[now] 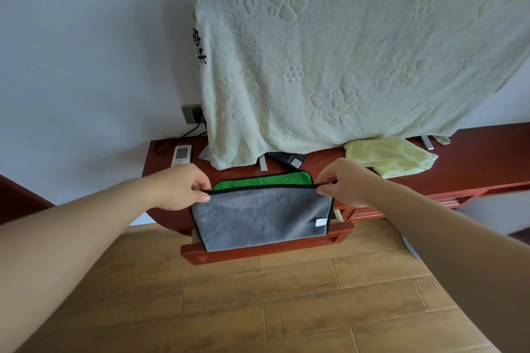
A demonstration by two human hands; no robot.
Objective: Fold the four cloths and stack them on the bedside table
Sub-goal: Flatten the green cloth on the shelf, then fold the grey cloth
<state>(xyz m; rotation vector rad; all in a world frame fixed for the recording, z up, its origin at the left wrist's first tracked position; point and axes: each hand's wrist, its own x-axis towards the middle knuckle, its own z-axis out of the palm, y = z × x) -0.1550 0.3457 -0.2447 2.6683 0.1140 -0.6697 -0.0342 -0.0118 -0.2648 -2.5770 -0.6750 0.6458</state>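
Observation:
A grey cloth with a green reverse side and black trim (258,215) hangs folded between my hands in front of the red-brown table (473,157). My left hand (183,186) pinches its upper left corner. My right hand (341,180) pinches the upper right corner. The green side (266,179) shows behind the grey layer, and a white label sits near the cloth's lower right. A crumpled pale yellow cloth (390,159) lies on the table to the right of my hands.
A large cream floral towel (344,66) drapes over something standing on the table. A white remote (181,155), a black cable to a wall socket (192,113) and a dark flat device (289,159) lie on the table. Wooden floor below.

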